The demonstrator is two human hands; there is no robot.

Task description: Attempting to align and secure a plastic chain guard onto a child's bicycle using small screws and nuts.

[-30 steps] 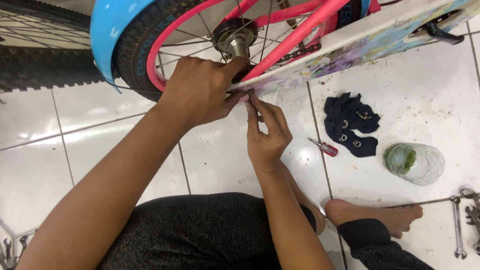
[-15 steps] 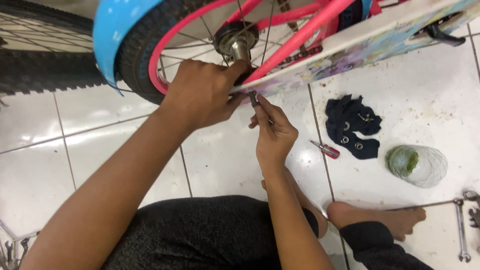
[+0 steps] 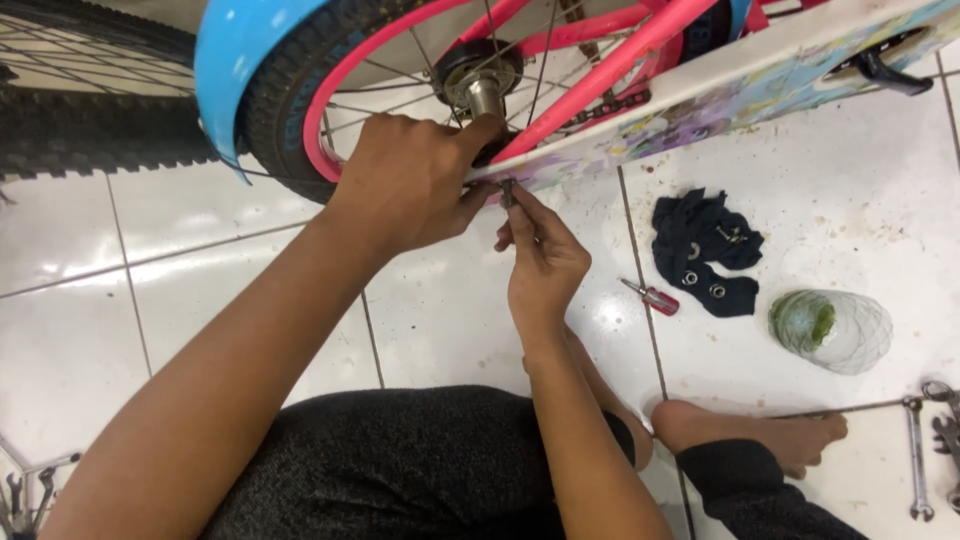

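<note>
**Inspector:** Head view, looking down — landmark is the pink-rimmed rear wheel (image 3: 300,110) of a small bicycle laid over white floor tiles (image 3: 130,300). Report from the left.

**Assistant:** Far left of the wheel, a black knobby tyre (image 3: 100,130) of a second bicycle. A few spanners (image 3: 30,490) lie at the lower-left corner, well below the wheel. Wrapped over the wheel's left side is a blue mudguard (image 3: 235,50).

**Inspector:** Hands?

**Assistant:** Left hand (image 3: 415,180) sits just right of the wheel, below the axle hub (image 3: 480,85). Its fingers are curled shut around the end of the frame, thumb up by the hub nut. Right hand (image 3: 540,260) is just below and right of it. Fingertips pinched narrow on a small dark bolt (image 3: 507,190), which stands against the underside of the white patterned chain guard (image 3: 720,100). What the left palm covers — cannot tell.

**Inspector:** Further right of the wheel?

**Assistant:** Pink frame tubes (image 3: 610,50) slant up from the hub. On the tiles: a red-handled screwdriver (image 3: 650,297), then a dark cloth (image 3: 705,250) carrying small metal rings, then a clear glass jar (image 3: 830,330) with something green inside, lying on its side. Below those, a bare foot (image 3: 750,435). Near the right edge, more spanners (image 3: 920,460).
</note>
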